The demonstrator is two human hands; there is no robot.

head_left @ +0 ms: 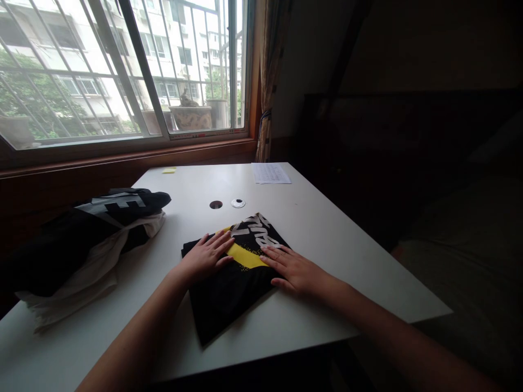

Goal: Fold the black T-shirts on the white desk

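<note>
Two palms down, the left hand (204, 258) and right hand (297, 271) rest open, gripping nothing, on the folded black cloth (224, 296) at the frame's lower centre; light outward strokes, I'd say, smooth without skewing layers.

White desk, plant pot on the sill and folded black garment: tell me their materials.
White desk: probably laminated board, smooth with a soft sheen.
Plant pot: perhaps glazed ceramic, patterned and rigid.
Folded black garment: fabric, likely matte knit, shown by soft folds.
</note>
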